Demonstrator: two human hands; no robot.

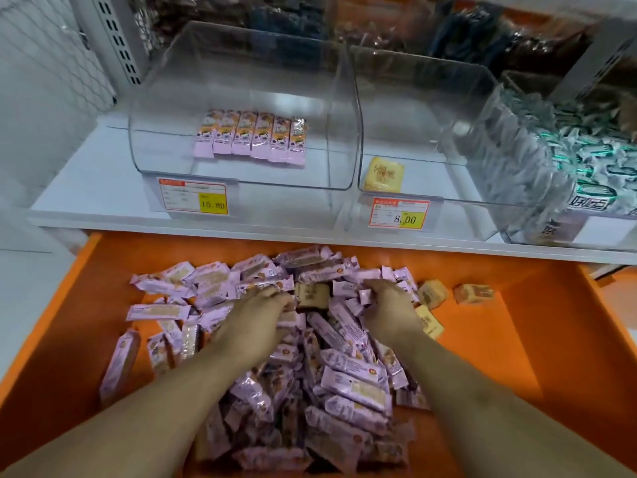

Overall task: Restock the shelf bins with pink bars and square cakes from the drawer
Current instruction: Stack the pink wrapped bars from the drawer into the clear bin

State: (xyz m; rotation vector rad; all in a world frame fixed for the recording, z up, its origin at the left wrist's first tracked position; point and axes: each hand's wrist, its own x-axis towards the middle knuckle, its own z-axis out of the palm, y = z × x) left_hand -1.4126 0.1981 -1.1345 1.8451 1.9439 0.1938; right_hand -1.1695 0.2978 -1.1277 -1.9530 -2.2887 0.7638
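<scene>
Pink bars (348,370) lie heaped in the orange drawer (568,339), square cakes (474,293) along the heap's right edge. The left hand (256,317) and right hand (389,307) dig into the heap, fingers curled around bars. Above the drawer, the left shelf bin (165,108) holds six bars in a row; the neighbouring bin (458,98) holds one cake.

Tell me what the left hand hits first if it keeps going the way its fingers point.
The left hand points forward and slightly right, so it would probably meet the brown square cake just ahead of its fingers. Depth is unclear.
</scene>
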